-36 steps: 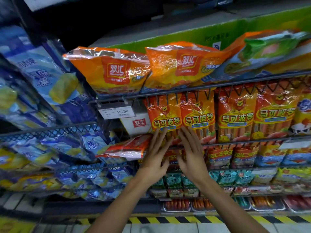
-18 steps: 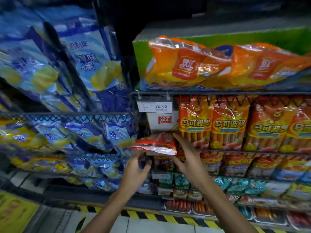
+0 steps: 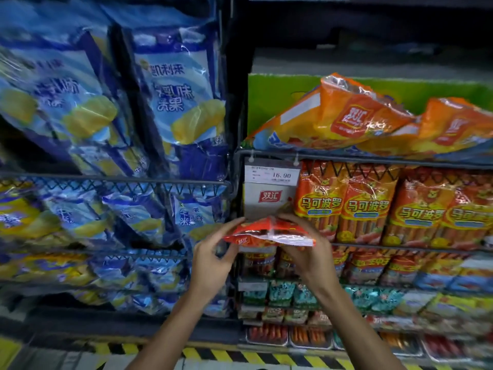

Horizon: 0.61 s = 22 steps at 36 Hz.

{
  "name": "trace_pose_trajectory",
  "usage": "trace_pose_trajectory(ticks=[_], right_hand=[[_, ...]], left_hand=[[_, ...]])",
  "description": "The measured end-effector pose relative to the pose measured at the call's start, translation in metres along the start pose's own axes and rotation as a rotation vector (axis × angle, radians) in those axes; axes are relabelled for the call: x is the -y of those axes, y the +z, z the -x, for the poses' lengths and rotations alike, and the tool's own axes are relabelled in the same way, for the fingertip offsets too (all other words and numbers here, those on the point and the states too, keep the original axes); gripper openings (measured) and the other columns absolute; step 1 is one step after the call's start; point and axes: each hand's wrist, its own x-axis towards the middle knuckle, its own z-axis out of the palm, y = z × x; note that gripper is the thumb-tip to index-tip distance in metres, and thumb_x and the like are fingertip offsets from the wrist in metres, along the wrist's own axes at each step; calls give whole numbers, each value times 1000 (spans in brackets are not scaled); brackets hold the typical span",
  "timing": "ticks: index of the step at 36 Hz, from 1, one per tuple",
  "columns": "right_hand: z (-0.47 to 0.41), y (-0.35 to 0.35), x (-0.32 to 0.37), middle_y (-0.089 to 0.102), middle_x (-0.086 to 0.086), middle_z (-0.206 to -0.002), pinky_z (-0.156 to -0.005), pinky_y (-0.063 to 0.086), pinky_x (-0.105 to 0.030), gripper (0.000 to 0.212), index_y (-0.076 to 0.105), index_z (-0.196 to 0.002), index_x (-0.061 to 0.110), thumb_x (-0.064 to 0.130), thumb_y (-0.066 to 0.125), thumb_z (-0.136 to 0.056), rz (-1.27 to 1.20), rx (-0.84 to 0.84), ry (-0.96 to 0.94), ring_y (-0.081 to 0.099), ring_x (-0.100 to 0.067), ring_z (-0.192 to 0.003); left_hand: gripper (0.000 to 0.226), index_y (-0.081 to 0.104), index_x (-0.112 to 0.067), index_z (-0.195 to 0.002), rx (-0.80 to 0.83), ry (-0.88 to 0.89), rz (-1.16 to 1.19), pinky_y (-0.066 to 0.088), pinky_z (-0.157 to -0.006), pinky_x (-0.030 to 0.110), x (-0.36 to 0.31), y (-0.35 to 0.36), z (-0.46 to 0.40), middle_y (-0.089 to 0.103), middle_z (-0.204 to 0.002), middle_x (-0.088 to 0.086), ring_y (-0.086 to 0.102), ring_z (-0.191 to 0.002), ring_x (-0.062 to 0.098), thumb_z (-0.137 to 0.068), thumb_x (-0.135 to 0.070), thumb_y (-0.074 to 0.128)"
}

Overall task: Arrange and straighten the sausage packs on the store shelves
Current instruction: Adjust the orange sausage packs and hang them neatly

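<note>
Both hands, left hand point(image 3: 210, 259) and right hand point(image 3: 306, 252), now pinching red sausage pack point(image 3: 269, 233), lifted flat off wire shelf point(image 3: 373, 159) by its left edge; ready for standing upright beside orange packs point(image 3: 344, 204).

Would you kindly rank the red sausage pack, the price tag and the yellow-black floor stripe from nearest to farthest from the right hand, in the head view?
1. The red sausage pack: gripped by the right hand, left hand on its other end.
2. The price tag: above, hanging from the shelf rail.
3. The floor stripe: far below, at the shelf foot.
</note>
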Motion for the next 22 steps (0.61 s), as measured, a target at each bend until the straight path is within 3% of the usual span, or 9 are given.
trace_pose_trajectory(ticks=[2,5,10,13,17,20,22], right_hand=[[5,-2,18,65,14,-132,-103,52,-43,57,62,-133,21,9,82,-82,-56,-40,-6,60,-10,-125],[15,-4,50,66,25,-123,-97,53,-27,53,61,-131,20,22,78,-82,-127,-128,31,62,1,-117],[29,-12,74,63,41,-115,-90,49,-9,48,57,-126,37,29,73,-82,-255,-259,186,60,13,-110],[34,-11,74,65,45,-99,-79,48,-4,42,54,-115,43,14,69,-89,-354,-258,274,62,18,-98],[41,-7,73,59,53,-92,-76,46,1,44,49,-114,46,11,66,-92,-384,-222,363,57,27,-94],[42,-9,69,58,54,-99,-80,46,0,41,46,-119,48,22,64,-92,-393,-153,418,55,27,-99],[41,-12,66,63,43,-114,-87,50,-7,44,49,-128,44,31,64,-89,-433,-103,434,58,17,-110]], left_hand=[[49,64,-34,-132,-14,89,33,48,-106,24,-5,-3,0,67,-129,-18,61,-126,9,-93,-5,72],[34,63,-53,-124,20,24,64,48,-107,31,-13,-6,-1,67,-127,-20,60,-125,9,-91,-46,68],[70,50,-32,-146,387,-261,307,45,-110,42,-14,-7,12,57,-146,-10,52,-138,17,-85,-58,74],[72,55,-31,-137,501,-384,304,52,-102,34,-19,6,23,68,-132,-11,63,-125,13,-75,-54,84],[54,58,-25,-127,376,-412,281,54,-84,19,-24,21,36,74,-113,-18,71,-104,4,-79,-29,82],[49,59,-22,-129,345,-397,300,55,-87,23,-21,21,40,75,-116,-8,71,-107,12,-85,-24,81],[56,60,-20,-130,342,-396,346,55,-88,25,-18,18,42,74,-118,-4,71,-110,16,-81,-35,84]])
